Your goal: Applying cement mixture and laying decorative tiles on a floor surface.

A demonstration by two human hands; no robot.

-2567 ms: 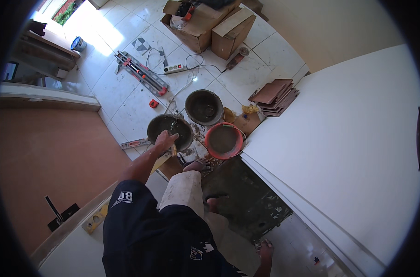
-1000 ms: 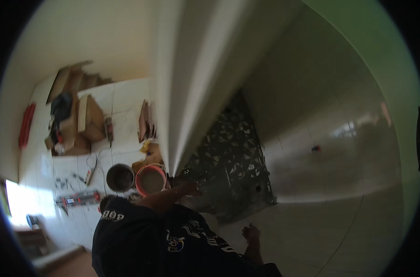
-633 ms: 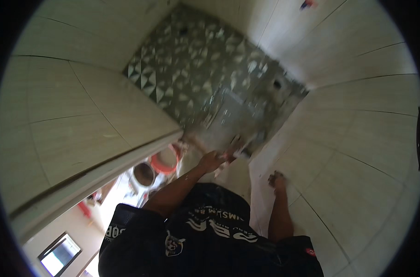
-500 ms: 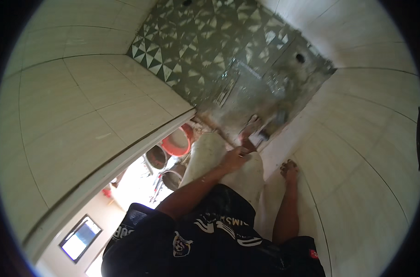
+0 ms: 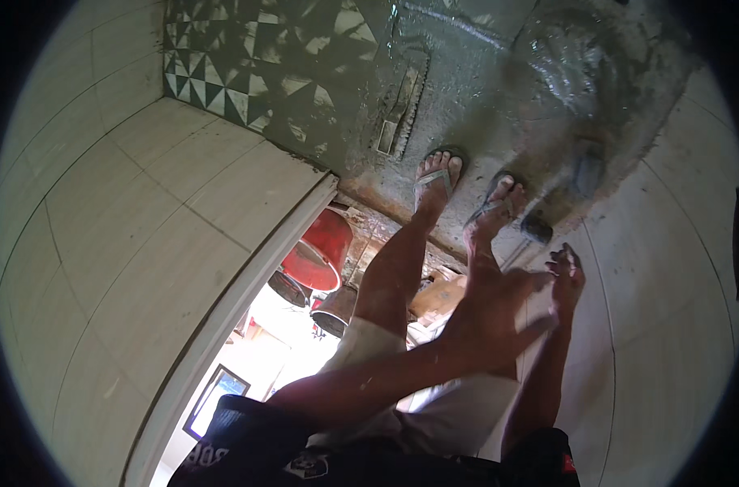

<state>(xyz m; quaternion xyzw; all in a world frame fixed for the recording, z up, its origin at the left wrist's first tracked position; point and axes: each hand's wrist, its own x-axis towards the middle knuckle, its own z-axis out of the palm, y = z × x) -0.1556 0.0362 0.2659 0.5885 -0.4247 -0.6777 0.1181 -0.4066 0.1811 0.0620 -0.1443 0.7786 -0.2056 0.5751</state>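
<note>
My left hand (image 5: 517, 302) reaches across my shin toward the right, slightly blurred, thumb apart from the fingers and nothing visible in it. My right hand (image 5: 568, 280) is by the right wall with its fingers apart and slightly bent, also without a visible object; whether it touches the tiles I cannot tell. Just beyond the hands, a black-headed mallet (image 5: 537, 229) lies beside my right foot, its pale handle partly hidden. My feet, in flip-flops, stand on the wet grey floor (image 5: 483, 134). A long flat trowel-like tool (image 5: 402, 105) lies ahead of my left foot.
Patterned triangle tiles (image 5: 223, 97) smeared with grey cover the far left floor. A dark grey block (image 5: 587, 168) sits near the right wall (image 5: 646, 268). Behind the doorway edge (image 5: 248, 268) stand a red bucket (image 5: 325, 243) and dark buckets (image 5: 334, 312).
The view has shifted nearer the floor, and both feet now show. My left hand has left my thigh and stretched right, toward my right hand. My right hand stays near the wall.
</note>
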